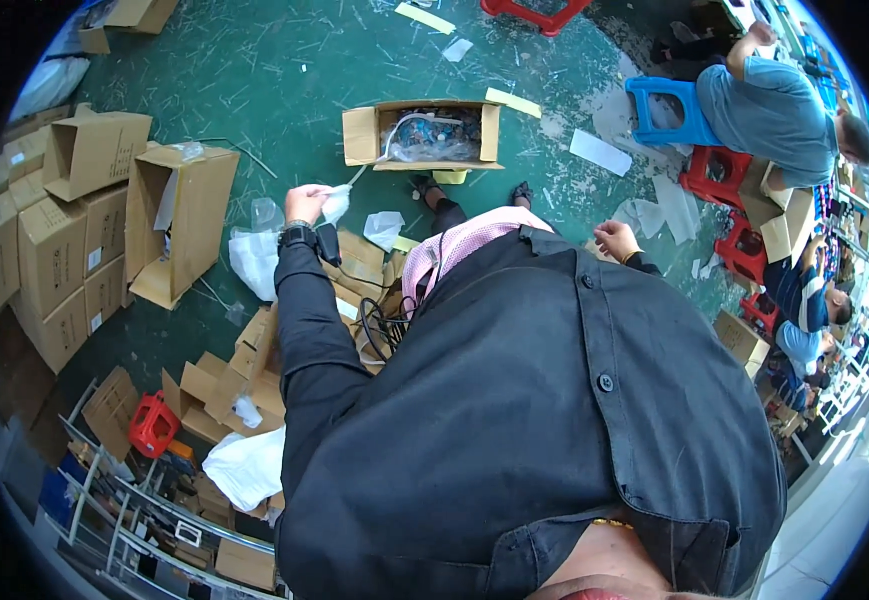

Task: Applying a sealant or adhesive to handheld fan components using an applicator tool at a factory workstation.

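My left hand reaches out to the left, its fingers closed on a crumpled piece of white plastic film. A pale strip runs from near the film toward an open cardboard box in front of me. Inside that box lie blue and dark items in clear plastic, with a white curved strip over them. On the right, my right hand hangs beside my body with loosely curled fingers and nothing visible in it. A pink checked cloth lies at my waist.
Stacked cartons and an open carton stand at left. Flattened cardboard, black cables and plastic bags lie near my left side. Scraps litter the green floor. At right, a person sits near a blue stool and red stools.
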The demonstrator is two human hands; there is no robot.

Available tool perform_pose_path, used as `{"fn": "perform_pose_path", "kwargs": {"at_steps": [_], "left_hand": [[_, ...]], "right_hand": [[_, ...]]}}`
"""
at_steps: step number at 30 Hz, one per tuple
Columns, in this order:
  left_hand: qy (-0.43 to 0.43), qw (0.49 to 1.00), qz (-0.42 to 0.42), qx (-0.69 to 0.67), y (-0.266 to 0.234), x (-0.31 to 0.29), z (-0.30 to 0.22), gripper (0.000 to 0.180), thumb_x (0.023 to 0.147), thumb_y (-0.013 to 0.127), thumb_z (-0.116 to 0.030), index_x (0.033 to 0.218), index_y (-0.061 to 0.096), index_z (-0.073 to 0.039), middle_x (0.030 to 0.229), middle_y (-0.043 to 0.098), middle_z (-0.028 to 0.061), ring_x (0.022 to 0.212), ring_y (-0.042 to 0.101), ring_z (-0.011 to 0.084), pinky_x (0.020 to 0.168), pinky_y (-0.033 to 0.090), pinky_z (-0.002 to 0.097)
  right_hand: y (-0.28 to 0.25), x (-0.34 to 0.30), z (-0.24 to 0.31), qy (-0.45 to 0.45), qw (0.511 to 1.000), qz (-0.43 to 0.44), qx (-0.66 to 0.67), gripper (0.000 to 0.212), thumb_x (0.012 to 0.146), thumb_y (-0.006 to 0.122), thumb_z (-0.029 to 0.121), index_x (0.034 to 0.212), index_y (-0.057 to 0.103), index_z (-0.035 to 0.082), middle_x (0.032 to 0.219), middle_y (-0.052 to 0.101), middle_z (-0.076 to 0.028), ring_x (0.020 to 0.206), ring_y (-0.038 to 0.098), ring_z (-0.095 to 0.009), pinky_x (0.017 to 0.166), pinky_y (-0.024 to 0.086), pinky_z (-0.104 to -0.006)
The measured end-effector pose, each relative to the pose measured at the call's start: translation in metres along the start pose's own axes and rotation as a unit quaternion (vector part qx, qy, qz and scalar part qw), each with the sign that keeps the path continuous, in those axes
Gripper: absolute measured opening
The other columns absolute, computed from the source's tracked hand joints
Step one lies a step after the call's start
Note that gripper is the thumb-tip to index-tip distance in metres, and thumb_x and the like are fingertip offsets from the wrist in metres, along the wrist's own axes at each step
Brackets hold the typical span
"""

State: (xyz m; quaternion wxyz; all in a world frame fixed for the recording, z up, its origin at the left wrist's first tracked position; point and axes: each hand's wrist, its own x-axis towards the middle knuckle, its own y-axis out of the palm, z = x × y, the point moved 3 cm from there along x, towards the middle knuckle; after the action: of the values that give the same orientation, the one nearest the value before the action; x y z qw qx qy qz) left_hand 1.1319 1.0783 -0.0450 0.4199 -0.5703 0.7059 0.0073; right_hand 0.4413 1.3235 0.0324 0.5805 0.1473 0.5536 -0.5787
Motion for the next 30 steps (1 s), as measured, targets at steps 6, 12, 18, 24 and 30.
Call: {"fn": "perform_pose_path", "kwargs": {"at_steps": [6, 12, 18, 24, 30], "left_hand": [[0.02, 0.998, 0.004, -0.059, 0.034, 0.012, 0.017, 0.018, 0.08, 0.075, -0.008, 0.095, 0.082, -0.002, 0.085, 0.08, 0.0077, 0.074, 0.072, 0.0129, 0.07, 0.058, 0.0307], [0.016, 0.998, 0.056, 0.0, 0.068, 0.011, 0.027, 0.018, 0.077, 0.079, -0.014, 0.09, 0.083, -0.002, 0.084, 0.08, 0.0105, 0.072, 0.074, 0.0157, 0.071, 0.058, 0.0318], [0.001, 0.997, 0.064, 0.052, 0.106, 0.012, 0.022, 0.017, 0.082, 0.077, -0.013, 0.094, 0.082, -0.003, 0.084, 0.079, 0.0099, 0.072, 0.074, 0.0175, 0.068, 0.058, 0.0339], [0.0, 0.99, 0.024, 0.138, 0.17, 0.061, 0.026, 0.014, 0.083, 0.073, -0.019, 0.089, 0.083, -0.011, 0.089, 0.077, 0.0178, 0.093, 0.075, 0.0347, 0.084, 0.059, 0.0402], [0.086, 0.985, -0.016, 0.151, 0.268, 0.203, 0.11, 0.016, 0.083, 0.074, -0.025, 0.089, 0.084, -0.015, 0.101, 0.077, 0.0181, 0.116, 0.069, 0.039, 0.107, 0.051, 0.0436]], "right_hand": [[0.007, -0.012, 0.001, 0.019, 1.0, -0.012, 0.01, 0.02, 0.098, 0.072, 0.022, 0.103, 0.074, 0.003, 0.079, 0.073, -0.004, 0.062, 0.068, -0.012, 0.054, 0.055, -0.0292], [0.006, -0.005, 0.006, 0.004, 1.0, -0.001, -0.007, 0.02, 0.096, 0.072, 0.022, 0.101, 0.075, 0.003, 0.077, 0.073, -0.004, 0.061, 0.068, -0.013, 0.054, 0.055, -0.03], [0.0, 0.036, 0.016, -0.005, 0.998, 0.046, -0.032, 0.021, 0.096, 0.072, 0.021, 0.101, 0.075, 0.001, 0.075, 0.072, -0.005, 0.061, 0.068, -0.013, 0.055, 0.055, -0.0299], [0.021, 0.08, -0.014, -0.014, 0.999, 0.045, 0.001, 0.019, 0.1, 0.068, 0.018, 0.096, 0.071, 0.0, 0.075, 0.071, -0.006, 0.059, 0.065, -0.013, 0.053, 0.053, -0.0292], [0.035, 0.071, -0.138, 0.09, 0.993, 0.079, 0.011, 0.025, 0.102, 0.07, 0.023, 0.093, 0.07, 0.0, 0.072, 0.068, -0.005, 0.057, 0.063, -0.012, 0.051, 0.051, -0.0281]]}}
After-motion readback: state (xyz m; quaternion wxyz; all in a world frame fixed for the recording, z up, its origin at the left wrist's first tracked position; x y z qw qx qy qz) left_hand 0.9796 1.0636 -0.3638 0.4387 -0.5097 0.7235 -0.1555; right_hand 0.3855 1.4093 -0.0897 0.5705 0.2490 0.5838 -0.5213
